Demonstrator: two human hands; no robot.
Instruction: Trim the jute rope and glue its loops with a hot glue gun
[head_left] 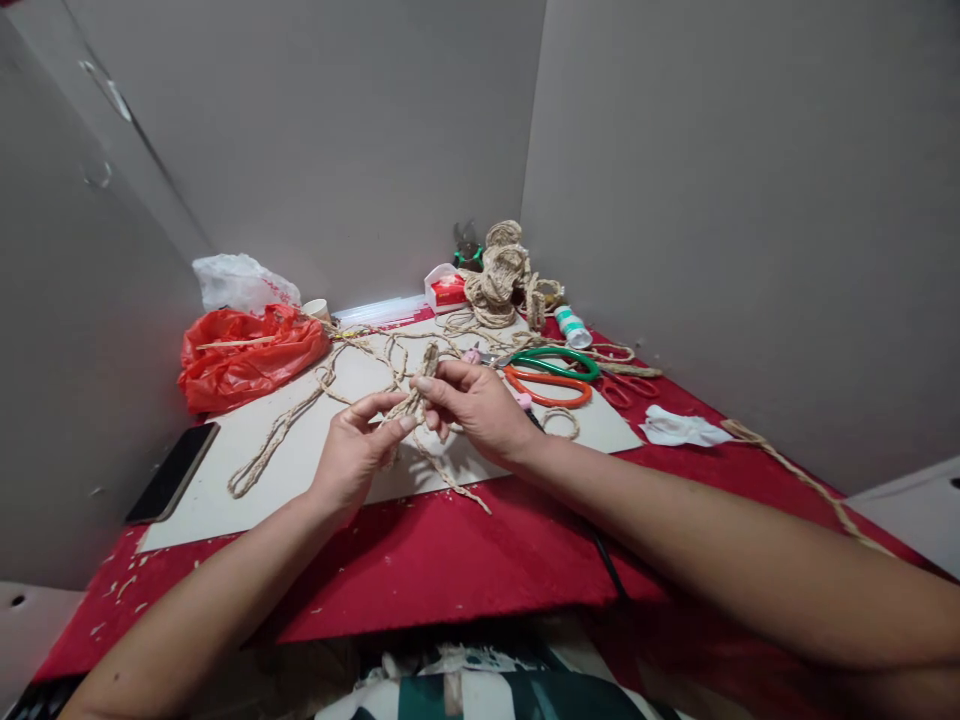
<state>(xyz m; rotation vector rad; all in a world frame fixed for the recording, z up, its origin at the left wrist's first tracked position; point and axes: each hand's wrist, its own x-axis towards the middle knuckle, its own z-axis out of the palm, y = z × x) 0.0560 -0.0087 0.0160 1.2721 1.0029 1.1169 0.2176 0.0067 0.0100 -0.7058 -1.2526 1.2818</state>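
A knotted piece of braided straw cord (417, 402) is held up between both hands, over the pale board (397, 478) near its front edge. My left hand (361, 440) pinches its lower left part between thumb and fingers. My right hand (469, 405) grips the upper right part, its thumb pressed against the cord. A loose end (459, 490) hangs down below the hands and reaches the red cloth. More cord (274, 445) trails in a long loop across the board to the left. The fingers partly hide the knot.
Scissors with green and orange handles (551, 375) lie right of the hands. Behind are coiled cord (499, 275), a thread spool (573, 328) and a red-and-white box (445, 288). To the left are an orange bag (251, 355) and a phone (172, 473). White tissue (684, 427) lies right; grey walls enclose the table.
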